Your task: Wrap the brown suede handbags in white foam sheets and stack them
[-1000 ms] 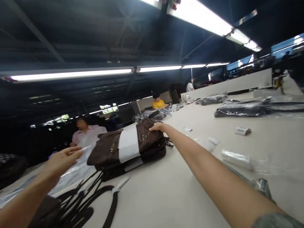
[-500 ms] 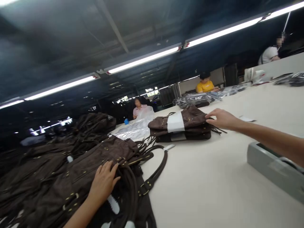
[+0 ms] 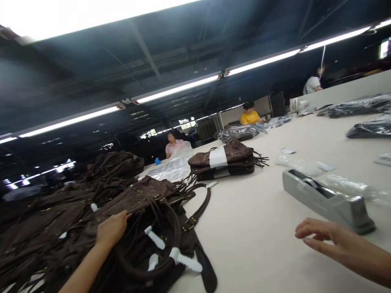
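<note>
My left hand [image 3: 112, 230] is closed on the edge of a dark brown handbag [image 3: 128, 199], at the front of a heap of similar bags. Looped handles [image 3: 175, 228] with white toothed straps [image 3: 189, 261] lie just right of it. Above the pale table, my right hand [image 3: 324, 236] holds nothing and its fingers are apart. Nearest to it is a grey tape dispenser [image 3: 324, 199]. Farther back lies a folded brown bag bundle [image 3: 221, 160] with a white band [image 3: 218, 158] around it, touched by neither hand.
Plastic film [image 3: 171, 167] covers part of the table's far left. Plastic-wrapped bags lie at the back [image 3: 241, 132] and right [image 3: 372, 128]. Clear rolls [image 3: 351, 185] rest behind the dispenser. People sit or stand beyond the table, one in a yellow shirt [image 3: 250, 118].
My right hand has left the banded bundle and come nearer, to the dispenser's front. My left hand has gone from lying spread on the bag to gripping its edge. The view has turned right.
</note>
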Available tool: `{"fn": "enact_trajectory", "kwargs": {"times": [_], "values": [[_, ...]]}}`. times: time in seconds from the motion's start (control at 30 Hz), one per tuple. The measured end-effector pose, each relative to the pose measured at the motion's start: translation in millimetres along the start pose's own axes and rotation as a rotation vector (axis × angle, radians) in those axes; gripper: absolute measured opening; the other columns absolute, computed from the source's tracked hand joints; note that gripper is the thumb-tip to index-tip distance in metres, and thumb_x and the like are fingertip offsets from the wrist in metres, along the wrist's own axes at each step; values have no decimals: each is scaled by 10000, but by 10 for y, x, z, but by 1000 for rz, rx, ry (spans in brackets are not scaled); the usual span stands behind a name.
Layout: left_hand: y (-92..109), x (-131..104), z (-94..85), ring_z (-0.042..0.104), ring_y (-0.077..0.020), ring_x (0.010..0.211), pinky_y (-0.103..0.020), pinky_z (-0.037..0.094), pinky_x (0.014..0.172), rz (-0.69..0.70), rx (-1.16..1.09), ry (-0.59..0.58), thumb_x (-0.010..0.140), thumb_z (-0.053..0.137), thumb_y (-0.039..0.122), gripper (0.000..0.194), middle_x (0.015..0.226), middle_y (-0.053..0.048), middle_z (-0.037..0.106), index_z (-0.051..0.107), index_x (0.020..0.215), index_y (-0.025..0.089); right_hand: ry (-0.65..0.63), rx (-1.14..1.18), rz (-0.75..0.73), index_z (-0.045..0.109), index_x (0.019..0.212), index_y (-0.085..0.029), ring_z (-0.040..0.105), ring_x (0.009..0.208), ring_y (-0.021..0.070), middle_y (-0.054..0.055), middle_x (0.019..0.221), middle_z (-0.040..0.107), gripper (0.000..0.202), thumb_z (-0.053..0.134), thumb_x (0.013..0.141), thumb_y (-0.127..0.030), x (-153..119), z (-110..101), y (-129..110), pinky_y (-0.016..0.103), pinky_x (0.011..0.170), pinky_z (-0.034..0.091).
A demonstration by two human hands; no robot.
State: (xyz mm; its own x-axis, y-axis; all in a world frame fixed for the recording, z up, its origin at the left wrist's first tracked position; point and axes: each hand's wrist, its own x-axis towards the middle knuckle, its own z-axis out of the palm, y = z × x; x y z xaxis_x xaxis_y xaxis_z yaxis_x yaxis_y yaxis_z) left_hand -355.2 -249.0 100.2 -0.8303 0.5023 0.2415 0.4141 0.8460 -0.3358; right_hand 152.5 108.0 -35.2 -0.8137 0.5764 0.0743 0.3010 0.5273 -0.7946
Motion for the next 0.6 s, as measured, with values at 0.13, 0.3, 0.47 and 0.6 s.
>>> {"fn": "enact_trajectory", "kwargs": {"times": [0.13,0.3,0.47,0.6], "values": [[-69,89,-217,646,-230,939,-390,459,812,13,-17,12,966,243,325,380,1026,-107,674,584,965,158,-17,9,30,742,888,-294,621,930,285,114,1007,680,351,526,843,-567,-194,-16,-12,362,806,513],[84,-34,-334,609,-316,1062,-433,438,859,64,-117,19,928,146,347,463,1162,-176,626,562,997,155,-133,44,34,737,807,-244,622,818,244,69,838,695,284,536,842,-441,-98,164,-320,305,723,478],[227,-341,-257,662,-231,919,-296,504,821,369,-334,-295,805,395,532,419,918,-41,717,663,870,217,-256,266,-39,721,1034,-161,635,789,201,71,872,705,311,571,787,-275,333,677,-737,268,699,477],[-81,-509,-56,529,-224,1238,-293,385,1082,393,-449,-340,672,492,372,534,1278,-25,622,635,1161,212,-300,289,-107,586,1289,-152,634,814,182,84,1022,691,538,599,752,-192,784,1127,-964,265,698,492]]}}
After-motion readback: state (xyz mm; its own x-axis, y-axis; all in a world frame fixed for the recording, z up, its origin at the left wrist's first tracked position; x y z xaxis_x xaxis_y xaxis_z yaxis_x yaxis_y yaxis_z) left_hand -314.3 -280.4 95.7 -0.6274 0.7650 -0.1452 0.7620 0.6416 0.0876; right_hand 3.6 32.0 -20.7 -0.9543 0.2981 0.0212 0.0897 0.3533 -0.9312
